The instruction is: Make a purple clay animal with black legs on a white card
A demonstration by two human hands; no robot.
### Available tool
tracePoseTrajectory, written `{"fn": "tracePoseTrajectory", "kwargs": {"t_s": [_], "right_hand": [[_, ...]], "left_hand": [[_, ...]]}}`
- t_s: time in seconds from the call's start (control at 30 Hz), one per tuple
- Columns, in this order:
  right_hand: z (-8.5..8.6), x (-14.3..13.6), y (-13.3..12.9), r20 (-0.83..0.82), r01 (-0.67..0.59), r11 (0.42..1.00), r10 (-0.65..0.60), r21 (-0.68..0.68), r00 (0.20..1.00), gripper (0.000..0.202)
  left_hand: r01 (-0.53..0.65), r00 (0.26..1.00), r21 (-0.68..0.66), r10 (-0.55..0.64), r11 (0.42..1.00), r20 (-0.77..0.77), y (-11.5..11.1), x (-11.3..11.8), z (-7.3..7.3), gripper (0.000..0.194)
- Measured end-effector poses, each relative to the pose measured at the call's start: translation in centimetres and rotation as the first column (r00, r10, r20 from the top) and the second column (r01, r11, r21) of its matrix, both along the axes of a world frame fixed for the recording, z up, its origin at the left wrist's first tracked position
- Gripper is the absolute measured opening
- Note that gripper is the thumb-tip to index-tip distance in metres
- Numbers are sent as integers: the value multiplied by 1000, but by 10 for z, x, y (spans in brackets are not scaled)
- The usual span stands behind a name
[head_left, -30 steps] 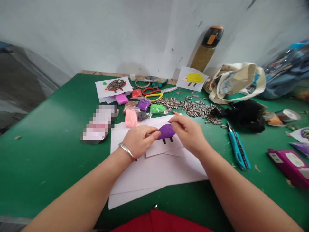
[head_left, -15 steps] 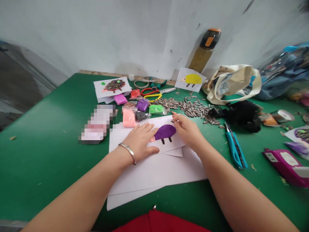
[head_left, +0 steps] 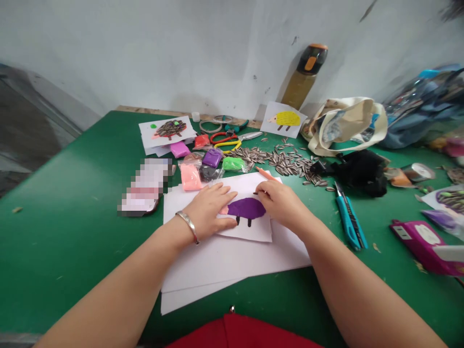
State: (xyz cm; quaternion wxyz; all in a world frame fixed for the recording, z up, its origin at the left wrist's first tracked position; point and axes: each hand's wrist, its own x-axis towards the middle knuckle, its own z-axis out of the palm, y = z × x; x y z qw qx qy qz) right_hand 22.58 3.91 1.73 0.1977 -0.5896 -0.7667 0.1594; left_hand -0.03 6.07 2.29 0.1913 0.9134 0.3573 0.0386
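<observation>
My left hand lies flat on the small white card, its fingers spread beside the pink snout of a hedgehog figure. The hedgehog's purple clay body has two black legs below it. My right hand is at the body's right end, fingers pinched together, with a small dark piece at the fingertips, too small to name for certain. Just beyond that hand an orange pencil-like stick rests on the paper. Larger white sheets lie beneath the card.
Striped sunflower seeds are strewn behind the paper, near bagged clay and scissors. A blue utility knife lies to the right, a phone to the left. Hedgehog cards, a bottle and a tote bag stand behind.
The card with the purple hedgehog has shifted down and slightly left under my hands. My right hand has moved down a little, and the orange stick now lies apart from its fingertips.
</observation>
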Motion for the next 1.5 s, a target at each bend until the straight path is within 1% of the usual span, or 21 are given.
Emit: {"fn": "tracePoseTrajectory", "kwargs": {"t_s": [0.13, 0.23, 0.3, 0.33, 0.4, 0.43, 0.5, 0.57, 0.67, 0.73, 0.8, 0.93, 1.07, 1.27, 1.4, 1.5], "right_hand": [[12, 2, -5, -18, 108, 994, -108, 8, 994, 20], [20, 1, -16, -28, 77, 997, -76, 23, 997, 22], [19, -1, -23, -67, 59, 997, -56, 49, 996, 21], [16, -3, -25, -90, 70, 996, -65, 50, 994, 21], [8, -5, -28, -147, 156, 987, -150, 35, 978, 19], [3, -6, -28, -157, 161, 987, -156, 19, 975, 20], [-4, -7, -26, -153, 129, 992, -128, 0, 980, 22], [-7, -7, -24, -146, 89, 996, -88, -3, 985, 23], [-8, -4, -22, -154, 24, 999, -27, -24, 988, 22], [-7, -2, -23, -166, -26, 999, 18, -45, 986, 22], [-7, -1, -24, -179, -50, 997, 40, -52, 983, 22], [-7, -2, -25, -208, -76, 997, 70, -22, 976, 23], [-6, -6, -24, -125, -151, 988, 152, 16, 980, 22], [-6, -9, -22, -91, -153, 987, 158, 55, 983, 23], [-7, -9, -16, -46, -211, 974, 216, 83, 975, 22], [-10, -6, -8, -63, -143, 978, 154, 150, 986, 23]], "left_hand": [[3, 999, 6, -2, 1000, -40, -1, 0, -5, 69], [-8, 999, 7, 8, 1000, -51, -2, -1, -6, 68], [-5, 999, 12, 5, 1000, -37, -3, -1, -7, 65], [-6, 999, 14, 6, 1000, -32, -3, -1, -7, 64], [-14, 999, 12, 14, 1000, -37, -4, 0, -7, 66], [-19, 999, 9, 19, 1000, -48, -4, 0, -7, 69], [-25, 997, 12, 25, 1000, -72, -6, 0, -8, 75], [-25, 996, 30, 27, 999, -80, -7, 1, -11, 78], [-19, 996, 54, 23, 998, -81, -8, 0, -14, 79], [-17, 996, 54, 22, 998, -92, -9, 0, -15, 81], [-17, 994, 46, 22, 999, -109, -8, 0, -14, 82], [-18, 992, 32, 22, 999, -127, -8, 1, -11, 83], [-16, 992, 43, 22, 999, -121, -9, 1, -11, 80], [-16, 995, 44, 20, 999, -98, -8, 0, -14, 83], [-13, 993, 50, 19, 999, -119, -8, 1, -13, 83], [-22, 990, 43, 28, 999, -142, -8, 2, -12, 83]]}}
